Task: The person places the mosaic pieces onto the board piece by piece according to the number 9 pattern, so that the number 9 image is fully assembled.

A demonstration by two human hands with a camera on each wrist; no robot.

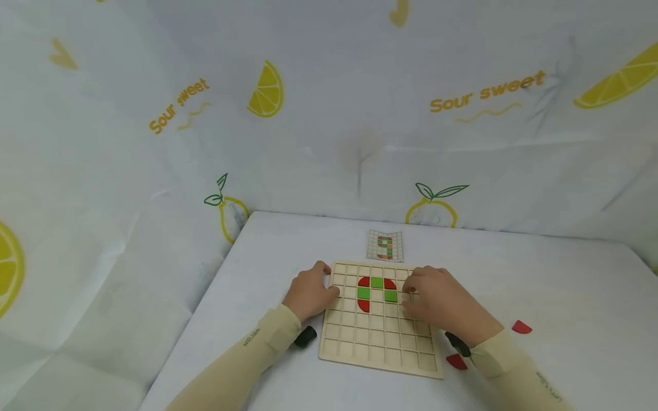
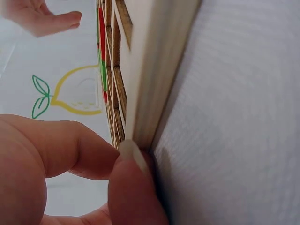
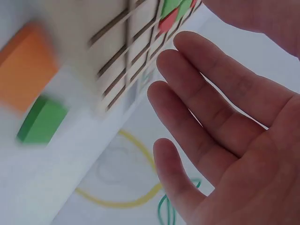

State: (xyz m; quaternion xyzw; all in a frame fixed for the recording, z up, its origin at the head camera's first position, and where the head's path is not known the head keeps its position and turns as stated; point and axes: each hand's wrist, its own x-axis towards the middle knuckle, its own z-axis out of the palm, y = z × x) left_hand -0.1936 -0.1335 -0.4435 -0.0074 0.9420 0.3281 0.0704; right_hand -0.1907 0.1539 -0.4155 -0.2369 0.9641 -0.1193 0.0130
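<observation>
A pale wooden grid board [image 1: 380, 337] lies on the white table, holding several red and green pieces in its upper part, among them a green square [image 1: 377, 282] and a red quarter-round [image 1: 364, 305]. At its left edge, my left hand [image 1: 310, 291] grips the board, thumb [image 2: 133, 183] against the side in the left wrist view. My right hand [image 1: 437, 299] hovers over the right part of the board. In the right wrist view its fingers [image 3: 206, 93] are spread and loosely extended, with nothing held in them.
Behind the board lies a pattern card [image 1: 385, 245]. Red quarter-rounds [image 1: 521, 327] [image 1: 456, 362] lie to the right. Orange [image 3: 28, 68] and green [image 3: 43, 121] blocks show beside the board in the right wrist view. A dark object [image 1: 305, 337] sits by my left wrist.
</observation>
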